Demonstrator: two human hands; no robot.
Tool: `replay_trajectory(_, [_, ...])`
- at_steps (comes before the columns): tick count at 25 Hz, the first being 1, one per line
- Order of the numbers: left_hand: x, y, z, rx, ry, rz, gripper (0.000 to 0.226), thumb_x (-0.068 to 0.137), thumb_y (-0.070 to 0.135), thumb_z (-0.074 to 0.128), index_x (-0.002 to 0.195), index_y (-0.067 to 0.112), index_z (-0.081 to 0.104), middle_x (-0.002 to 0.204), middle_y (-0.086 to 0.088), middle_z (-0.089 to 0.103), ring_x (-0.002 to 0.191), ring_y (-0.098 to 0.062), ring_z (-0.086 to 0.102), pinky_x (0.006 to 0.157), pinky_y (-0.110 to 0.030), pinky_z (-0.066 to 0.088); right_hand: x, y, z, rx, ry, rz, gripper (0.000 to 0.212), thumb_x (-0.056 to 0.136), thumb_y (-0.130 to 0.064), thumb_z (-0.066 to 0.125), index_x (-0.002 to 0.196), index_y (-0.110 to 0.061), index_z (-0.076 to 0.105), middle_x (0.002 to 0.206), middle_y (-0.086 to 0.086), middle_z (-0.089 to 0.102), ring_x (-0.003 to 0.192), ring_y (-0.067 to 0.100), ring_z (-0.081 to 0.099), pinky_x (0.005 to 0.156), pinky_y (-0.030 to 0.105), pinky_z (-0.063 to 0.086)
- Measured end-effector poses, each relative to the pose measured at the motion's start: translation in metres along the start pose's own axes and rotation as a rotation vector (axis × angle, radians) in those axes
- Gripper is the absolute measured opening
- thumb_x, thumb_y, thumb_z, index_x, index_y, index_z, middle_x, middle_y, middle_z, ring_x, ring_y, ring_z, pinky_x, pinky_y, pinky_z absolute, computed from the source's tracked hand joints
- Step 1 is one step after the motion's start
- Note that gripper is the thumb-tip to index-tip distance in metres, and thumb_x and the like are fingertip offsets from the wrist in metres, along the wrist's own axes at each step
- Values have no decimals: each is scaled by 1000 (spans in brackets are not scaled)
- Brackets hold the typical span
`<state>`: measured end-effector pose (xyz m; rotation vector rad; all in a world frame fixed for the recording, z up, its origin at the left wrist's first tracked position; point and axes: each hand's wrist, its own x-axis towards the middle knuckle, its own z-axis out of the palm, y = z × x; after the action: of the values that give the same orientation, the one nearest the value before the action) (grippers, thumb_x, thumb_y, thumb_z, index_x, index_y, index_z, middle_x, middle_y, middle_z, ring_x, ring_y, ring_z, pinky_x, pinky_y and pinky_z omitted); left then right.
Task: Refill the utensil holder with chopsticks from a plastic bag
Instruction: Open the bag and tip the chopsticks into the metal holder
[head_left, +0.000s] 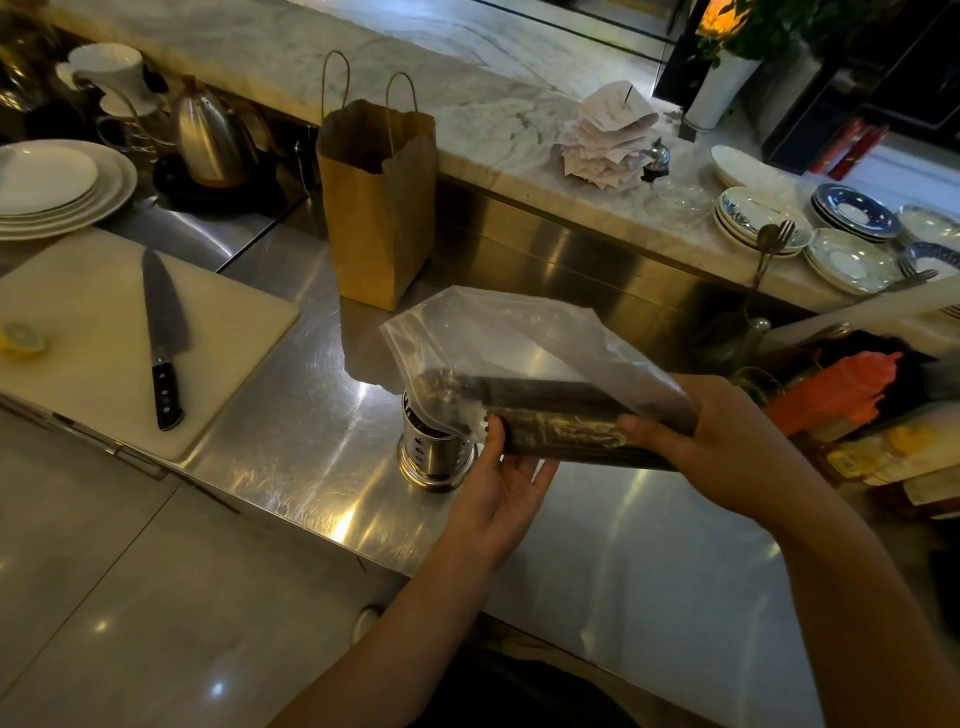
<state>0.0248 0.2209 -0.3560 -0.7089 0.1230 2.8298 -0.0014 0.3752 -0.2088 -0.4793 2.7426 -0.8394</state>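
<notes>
Left hand, right hand holding bag of chopsticks, above utensil holder

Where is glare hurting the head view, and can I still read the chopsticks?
Head view: glare patches on the steel counter beside the utensil holder; the plastic bag is hazy, so the chopsticks read as one dark bundle; light dim and warm; edges bowed.

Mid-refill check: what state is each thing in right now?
plastic bag: held sideways, off the counter
chopsticks: bundled inside the bag
utensil holder: upright on counter, below bag's end
left hand: grips bag
right hand: grips bag
chef's knife: flat on cutting board
paper bag: upright, open
</notes>
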Motion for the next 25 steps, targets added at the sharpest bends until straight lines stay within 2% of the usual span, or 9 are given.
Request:
replay_trajectory(4, [1,0,0,7,5,-2,33,83,26,60,113,10,64,118,-15,68,113,-27,64,91,-49,53,0,0,-1,-11,-11,-6,18,90,-24,60,106,-32,55,90,-6,64,82,7,61,73,24,49])
replay_trajectory(8, [1,0,2,19,7,-1,28,89,26,57,110,10,65,114,-15,70,108,-26,66,90,-48,53,2,2,-1,-24,5,12,26,91,-24,59,117,-23,57,95,-4,64,84,7,60,70,20,45])
replay_trajectory(15, [0,1,4,-1,2,6,25,92,26,54,105,8,67,111,-15,71,95,-26,72,87,-48,54,4,3,1,-52,-11,-4,25,92,-25,57,117,-26,56,94,-10,60,88,9,60,71,19,43])
replay_trajectory(19, [-2,0,3,-3,-4,6,26,91,26,55,107,9,66,111,-15,71,95,-27,72,84,-47,55,2,1,-1,-72,-30,-13,11,93,-25,57,98,-35,57,86,-10,61,81,5,59,67,18,41])
replay_trajectory(25, [-4,0,4,-10,1,5,26,90,26,55,107,9,67,112,-15,71,98,-27,71,85,-47,55,0,2,1,-64,8,-18,21,92,-25,57,113,-26,56,93,-7,63,81,2,58,68,17,42])
